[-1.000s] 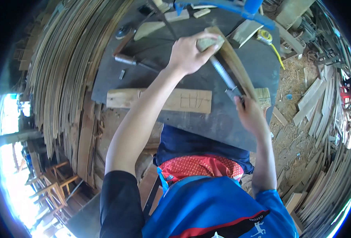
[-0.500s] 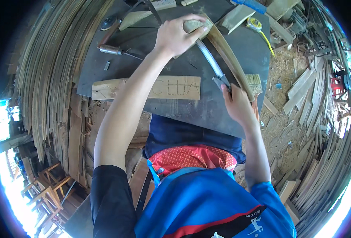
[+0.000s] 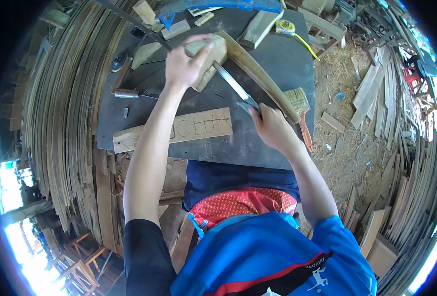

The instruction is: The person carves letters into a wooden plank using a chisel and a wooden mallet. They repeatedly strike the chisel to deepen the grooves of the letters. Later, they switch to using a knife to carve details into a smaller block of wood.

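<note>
My left hand (image 3: 183,66) grips a pale wooden block (image 3: 207,74) near the far middle of the dark tabletop. Its fingers and thumb wrap the block's upper end. In my right hand (image 3: 273,127) is a straight silver metal blade (image 3: 232,83) with a dark grip; its far end meets the block's right side. I cannot make out exactly what tool it is. A long, slightly curved wooden strip (image 3: 263,74) lies just right of the blade, its near end close to my right hand. Nearer me, below my left forearm, is a plank (image 3: 208,129) with dotted markings.
On the dark table (image 3: 203,154) are a wide paintbrush (image 3: 298,101), a yellow tape measure (image 3: 285,26), a wooden-handled tool (image 3: 128,93) and offcuts. A blue metal piece (image 3: 218,6) lies across the far edge. Stacked boards (image 3: 63,108) stand left; scrap wood (image 3: 371,101) lies right.
The view has shifted, so the table's things appear lower on the left and farther left overall. Both hands keep their holds; more of the block shows now, and the blade still meets it.
</note>
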{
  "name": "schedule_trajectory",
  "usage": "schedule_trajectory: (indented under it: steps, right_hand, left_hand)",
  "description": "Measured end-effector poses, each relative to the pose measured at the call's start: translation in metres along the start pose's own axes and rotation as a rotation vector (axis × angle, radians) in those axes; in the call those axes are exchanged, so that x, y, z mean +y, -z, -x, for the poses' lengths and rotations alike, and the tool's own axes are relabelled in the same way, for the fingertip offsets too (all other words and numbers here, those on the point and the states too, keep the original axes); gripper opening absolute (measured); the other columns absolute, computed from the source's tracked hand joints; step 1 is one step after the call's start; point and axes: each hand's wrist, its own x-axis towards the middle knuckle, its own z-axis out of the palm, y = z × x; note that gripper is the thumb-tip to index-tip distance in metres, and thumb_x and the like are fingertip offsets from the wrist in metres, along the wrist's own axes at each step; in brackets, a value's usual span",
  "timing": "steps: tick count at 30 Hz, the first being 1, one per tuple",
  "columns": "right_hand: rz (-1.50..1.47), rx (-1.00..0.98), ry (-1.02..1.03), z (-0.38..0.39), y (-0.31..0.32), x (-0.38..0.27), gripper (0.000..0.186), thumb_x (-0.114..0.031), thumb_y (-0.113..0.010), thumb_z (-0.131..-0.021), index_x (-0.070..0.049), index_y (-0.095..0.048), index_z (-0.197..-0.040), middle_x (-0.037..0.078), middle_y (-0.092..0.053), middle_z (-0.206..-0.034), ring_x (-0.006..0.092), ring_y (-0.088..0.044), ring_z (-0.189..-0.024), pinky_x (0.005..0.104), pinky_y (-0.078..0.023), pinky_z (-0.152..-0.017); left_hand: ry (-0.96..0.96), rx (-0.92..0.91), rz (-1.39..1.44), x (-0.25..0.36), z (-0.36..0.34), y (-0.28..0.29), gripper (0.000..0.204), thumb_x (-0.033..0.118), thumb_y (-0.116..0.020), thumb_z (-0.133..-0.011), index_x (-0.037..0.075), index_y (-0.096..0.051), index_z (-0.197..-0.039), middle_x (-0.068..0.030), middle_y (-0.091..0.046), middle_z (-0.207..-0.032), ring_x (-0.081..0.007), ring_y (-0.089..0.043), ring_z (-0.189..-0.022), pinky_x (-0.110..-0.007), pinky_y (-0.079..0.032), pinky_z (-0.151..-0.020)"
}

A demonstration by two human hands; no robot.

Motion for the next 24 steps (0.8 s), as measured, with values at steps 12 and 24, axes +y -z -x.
schedule_trajectory:
  steps: [12, 24]
  right_hand:
    - [-0.017, 0.216, 0.200, -0.083, -0.044, -0.009, 0.041, -0.030, -0.053, -0.108, 0.005, -0.059, -0.087, 0.037, -0.067, -0.087, 0.0564, -0.066, -0.085, 0.0636, -0.053, -0.077]
    - [0.067, -0.016, 0.087, -0.072, -0.018, 0.006, 0.047, -0.038, -0.050, -0.109, 0.006, -0.063, -0.096, 0.034, -0.068, -0.084, 0.0541, -0.066, -0.081, 0.0595, -0.053, -0.073]
  left_hand:
    - [0.213, -0.066, -0.214, 0.046, 0.010, 0.002, 0.037, 0.058, -0.069, -0.094, 0.032, -0.077, -0.118, -0.0153, -0.074, -0.079, -0.0348, -0.075, -0.080, -0.045, -0.060, -0.073]
    - [0.117, 0.043, -0.256, 0.040, 0.017, -0.003, 0.032, 0.052, -0.069, -0.094, 0.029, -0.077, -0.116, -0.0114, -0.073, -0.073, -0.0355, -0.073, -0.073, -0.047, -0.059, -0.068]
